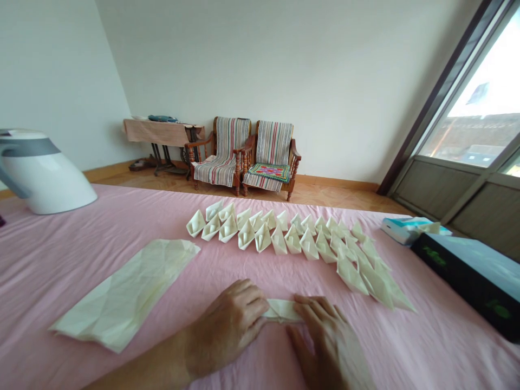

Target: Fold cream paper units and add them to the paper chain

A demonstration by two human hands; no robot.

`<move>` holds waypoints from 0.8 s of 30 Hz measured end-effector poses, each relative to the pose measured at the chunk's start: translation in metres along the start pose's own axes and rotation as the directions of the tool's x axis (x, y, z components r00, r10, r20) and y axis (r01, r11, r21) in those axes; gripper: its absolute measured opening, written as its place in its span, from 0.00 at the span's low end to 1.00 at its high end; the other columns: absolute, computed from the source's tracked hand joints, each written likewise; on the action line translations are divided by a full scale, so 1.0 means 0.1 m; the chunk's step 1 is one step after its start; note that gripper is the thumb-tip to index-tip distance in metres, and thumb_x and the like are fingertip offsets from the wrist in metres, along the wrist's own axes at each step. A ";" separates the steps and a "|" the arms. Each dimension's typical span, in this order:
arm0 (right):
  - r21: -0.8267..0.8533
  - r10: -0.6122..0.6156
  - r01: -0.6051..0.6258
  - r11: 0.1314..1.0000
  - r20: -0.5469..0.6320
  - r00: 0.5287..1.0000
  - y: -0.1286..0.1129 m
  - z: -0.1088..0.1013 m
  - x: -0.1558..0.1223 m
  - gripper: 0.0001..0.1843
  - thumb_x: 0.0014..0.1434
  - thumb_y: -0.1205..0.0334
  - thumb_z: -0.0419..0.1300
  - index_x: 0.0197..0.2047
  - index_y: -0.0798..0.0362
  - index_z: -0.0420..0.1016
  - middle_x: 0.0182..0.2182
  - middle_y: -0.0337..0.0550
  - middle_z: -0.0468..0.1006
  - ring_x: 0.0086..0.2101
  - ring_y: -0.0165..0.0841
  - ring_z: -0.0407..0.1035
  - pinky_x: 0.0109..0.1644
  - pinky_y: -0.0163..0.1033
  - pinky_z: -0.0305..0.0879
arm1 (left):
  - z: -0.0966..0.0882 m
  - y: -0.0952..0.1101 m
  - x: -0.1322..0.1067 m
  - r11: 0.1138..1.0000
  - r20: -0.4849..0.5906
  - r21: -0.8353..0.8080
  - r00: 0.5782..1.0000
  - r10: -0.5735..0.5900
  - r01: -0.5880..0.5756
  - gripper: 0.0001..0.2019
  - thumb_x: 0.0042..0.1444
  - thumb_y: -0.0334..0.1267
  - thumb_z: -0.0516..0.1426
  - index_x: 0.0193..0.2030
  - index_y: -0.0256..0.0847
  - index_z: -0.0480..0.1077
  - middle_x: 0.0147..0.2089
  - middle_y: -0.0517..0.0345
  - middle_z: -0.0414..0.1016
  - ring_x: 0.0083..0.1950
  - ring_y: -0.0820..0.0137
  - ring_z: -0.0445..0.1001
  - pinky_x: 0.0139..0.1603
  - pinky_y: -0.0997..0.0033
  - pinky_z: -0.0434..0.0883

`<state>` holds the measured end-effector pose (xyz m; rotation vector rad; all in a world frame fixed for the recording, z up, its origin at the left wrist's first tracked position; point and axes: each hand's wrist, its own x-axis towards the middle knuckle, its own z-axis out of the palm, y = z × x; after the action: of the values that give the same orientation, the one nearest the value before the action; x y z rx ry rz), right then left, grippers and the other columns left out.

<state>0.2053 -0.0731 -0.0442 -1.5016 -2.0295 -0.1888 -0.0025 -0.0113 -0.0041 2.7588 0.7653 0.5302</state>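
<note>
A narrow strip of folded cream paper (280,310) lies on the pink cloth between my two hands. My left hand (229,327) is closed on the strip's left end, with the fingers bent and the thumb at the lower edge. Over the right end curl the fingers of my right hand (325,336), which hold it down, while the thumb sits close below the paper's edge. Beyond my hands stand rows of several folded paper pieces with pointed ends (263,238). To the left rests a flat, creased stack of cream paper (125,292).
A white and grey jug (57,179) stands at the table's far left. On the right are a black box (467,281) and a blue and white tissue pack (406,230). Past the pink-covered table (227,368) are two wooden armchairs (270,157) and a cloth-covered stand (158,131).
</note>
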 end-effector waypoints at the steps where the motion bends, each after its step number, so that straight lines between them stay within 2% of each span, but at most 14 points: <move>1: 0.022 0.007 -0.007 1.000 0.017 1.000 0.01 0.00 0.00 0.11 0.58 0.66 0.55 0.44 0.50 0.73 0.40 0.43 0.79 0.39 0.40 0.71 0.40 0.43 0.65 | 0.01 -0.01 0.00 1.000 -0.015 -0.004 1.000 0.005 -0.005 0.05 0.63 0.28 0.54 0.38 0.38 0.71 0.38 0.55 0.73 0.42 0.65 0.68 0.44 0.66 0.66; 3: 0.058 0.039 -0.041 0.997 0.020 0.999 0.02 0.01 0.01 0.10 0.59 0.67 0.54 0.43 0.50 0.72 0.38 0.44 0.78 0.37 0.39 0.70 0.39 0.42 0.65 | 0.04 -0.03 0.00 1.000 -0.060 -0.017 0.998 0.009 -0.010 0.08 0.65 0.28 0.52 0.37 0.38 0.71 0.35 0.56 0.72 0.40 0.66 0.68 0.42 0.67 0.66; 7: 0.121 0.096 -0.095 0.988 -0.002 0.995 -0.03 -0.01 0.04 0.09 0.62 0.67 0.51 0.34 0.49 0.71 0.30 0.42 0.76 0.31 0.36 0.69 0.35 0.38 0.62 | 0.08 -0.07 0.01 0.997 -0.161 -0.074 0.987 -0.012 0.000 0.12 0.67 0.30 0.49 0.35 0.38 0.71 0.32 0.56 0.71 0.37 0.67 0.68 0.40 0.69 0.66; 12: 0.226 0.218 -0.210 0.951 -0.011 0.976 -0.07 0.00 0.04 0.15 0.63 0.62 0.51 0.25 0.49 0.67 0.22 0.38 0.71 0.24 0.31 0.67 0.28 0.34 0.57 | 0.04 -0.04 0.02 0.986 -0.290 -0.166 0.955 -0.057 0.009 0.08 0.66 0.29 0.50 0.43 0.39 0.70 0.39 0.54 0.72 0.42 0.66 0.69 0.45 0.67 0.68; 16: 0.268 0.361 -0.370 0.890 0.086 0.929 -0.03 -0.01 0.04 0.15 0.62 0.59 0.53 0.23 0.49 0.66 0.20 0.36 0.70 0.22 0.30 0.66 0.26 0.33 0.56 | -0.01 -0.01 -0.01 0.989 -0.381 -0.145 0.924 -0.020 -0.038 0.09 0.65 0.27 0.50 0.47 0.39 0.68 0.43 0.52 0.70 0.46 0.65 0.68 0.50 0.64 0.67; 19: 0.280 0.393 -0.409 0.869 0.114 0.913 -0.01 -0.03 0.06 0.15 0.60 0.60 0.53 0.22 0.49 0.65 0.18 0.35 0.69 0.21 0.30 0.66 0.25 0.33 0.55 | -0.02 0.01 -0.03 0.989 -0.361 -0.128 0.932 0.019 -0.070 0.10 0.65 0.26 0.50 0.48 0.40 0.69 0.44 0.52 0.68 0.45 0.66 0.68 0.48 0.66 0.68; 24: 0.293 0.399 -0.412 0.863 0.105 0.911 -0.05 0.01 0.03 0.14 0.58 0.61 0.52 0.21 0.49 0.63 0.18 0.34 0.67 0.21 0.30 0.65 0.25 0.33 0.54 | -0.01 0.05 0.00 0.993 -0.244 -0.040 0.964 0.102 -0.115 0.09 0.66 0.26 0.50 0.45 0.39 0.70 0.39 0.54 0.69 0.40 0.66 0.67 0.44 0.66 0.67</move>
<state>0.2000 -0.0716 -0.0427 -1.6904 -1.6267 0.3208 -0.0005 -0.0159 -0.0020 2.7291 0.6411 0.9094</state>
